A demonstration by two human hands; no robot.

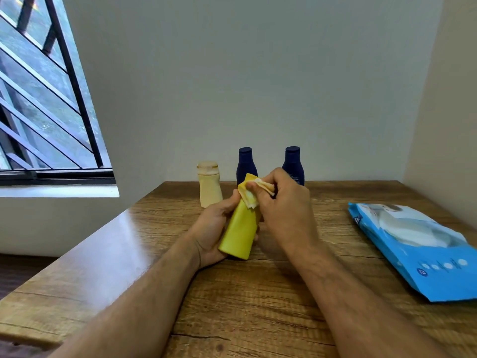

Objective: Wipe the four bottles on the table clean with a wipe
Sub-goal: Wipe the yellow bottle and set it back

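My left hand (211,228) grips a yellow bottle (240,228), tilted away from me above the wooden table (258,293). My right hand (281,200) holds a crumpled wipe (251,195) against the bottle's upper end. Behind them a cream bottle (209,184) stands upright at the left. Two dark blue bottles (246,164) (293,161) stand upright near the wall, partly hidden by my hands.
A blue pack of wipes (418,249) lies flat on the right side of the table. A barred window (46,99) is at the left, beyond the table's left edge. Walls close off the back and right.
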